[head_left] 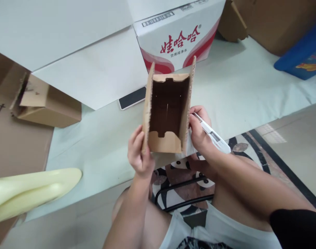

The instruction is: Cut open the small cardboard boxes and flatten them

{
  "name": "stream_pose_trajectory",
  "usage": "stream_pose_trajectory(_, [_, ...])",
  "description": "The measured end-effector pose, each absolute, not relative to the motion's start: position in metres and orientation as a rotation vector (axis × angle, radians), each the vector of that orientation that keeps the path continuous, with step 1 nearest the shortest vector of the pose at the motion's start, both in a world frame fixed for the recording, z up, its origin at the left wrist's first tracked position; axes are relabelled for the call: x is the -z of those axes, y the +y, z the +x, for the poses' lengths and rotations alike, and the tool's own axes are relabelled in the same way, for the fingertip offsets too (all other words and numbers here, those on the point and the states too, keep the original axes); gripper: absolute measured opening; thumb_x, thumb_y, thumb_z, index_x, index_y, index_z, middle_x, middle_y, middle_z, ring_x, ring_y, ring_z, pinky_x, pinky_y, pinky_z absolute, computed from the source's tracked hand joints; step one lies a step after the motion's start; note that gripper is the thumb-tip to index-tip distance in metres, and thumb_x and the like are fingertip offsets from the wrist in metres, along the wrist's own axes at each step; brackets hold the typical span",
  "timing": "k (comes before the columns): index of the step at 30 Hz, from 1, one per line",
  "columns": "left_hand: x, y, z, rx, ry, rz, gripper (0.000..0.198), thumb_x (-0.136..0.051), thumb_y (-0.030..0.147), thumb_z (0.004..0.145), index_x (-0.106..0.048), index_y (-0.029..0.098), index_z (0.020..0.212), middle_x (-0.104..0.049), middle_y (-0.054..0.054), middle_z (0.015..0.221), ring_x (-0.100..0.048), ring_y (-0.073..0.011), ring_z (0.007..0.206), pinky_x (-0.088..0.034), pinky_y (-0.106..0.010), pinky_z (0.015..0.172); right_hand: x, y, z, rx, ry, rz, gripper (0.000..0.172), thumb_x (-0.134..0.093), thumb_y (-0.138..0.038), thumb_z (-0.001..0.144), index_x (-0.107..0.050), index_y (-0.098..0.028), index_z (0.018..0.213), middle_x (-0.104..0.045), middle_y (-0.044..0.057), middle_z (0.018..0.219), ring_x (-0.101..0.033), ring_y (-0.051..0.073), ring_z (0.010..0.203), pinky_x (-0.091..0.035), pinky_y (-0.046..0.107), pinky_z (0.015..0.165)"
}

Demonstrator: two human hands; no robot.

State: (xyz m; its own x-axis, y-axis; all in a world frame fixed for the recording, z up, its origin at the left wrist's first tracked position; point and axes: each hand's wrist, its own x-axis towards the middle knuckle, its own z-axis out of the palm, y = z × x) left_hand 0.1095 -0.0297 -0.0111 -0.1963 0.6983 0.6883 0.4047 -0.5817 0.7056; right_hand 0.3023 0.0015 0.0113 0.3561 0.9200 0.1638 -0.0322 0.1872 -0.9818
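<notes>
The left hand [139,155] is gripping an open carton [165,143] above the desk's [95,147] near edge, the right hand [198,129] is clasping a white tool [218,140], and lopsided support is possibly inviting a tilt.

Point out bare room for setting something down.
Pale green cloth shows bare between the open brown cardboard box and blue plastic container, and between the left hand and long yellow object. It is crowded beyond the box: red-and-white cardboard carton, flat black-screened device.
</notes>
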Motion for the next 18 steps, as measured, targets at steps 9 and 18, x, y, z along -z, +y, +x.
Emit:
stream_pose_trajectory(9, [0.008, -0.033, 0.111, -1.838, 1.204, 2.046, 0.045, -0.054, 0.025, 0.101, -0.063, 0.033, 0.144, -0.065, -0.008, 0.143, -0.065, -0.0246, 0.129, -0.053, -0.044, 0.109, 0.0, -0.001, 0.294, -0.817, -1.0, -1.254, 0.02, -0.06, -0.044, 0.093, -0.05, -0.027, 0.094, -0.049, -0.004, 0.072, -0.047, 0.015, 0.061, -0.038, 0.03, 0.056])
stream_pose_trajectory(18, [-0.006, -0.011, 0.106, -1.778, 1.214, 0.427, 0.033, -0.059, 0.035, 0.094, -0.07, 0.02, 0.122, -0.074, -0.01, 0.123, -0.067, -0.0268, 0.124, -0.055, -0.038, 0.102, 0.004, -0.002, 0.282, -0.855, -0.968, -1.171, 0.012, -0.057, -0.031, 0.09, -0.049, -0.025, 0.093, -0.049, -0.008, 0.063, -0.048, 0.011, 0.054, -0.038, 0.027, 0.054])
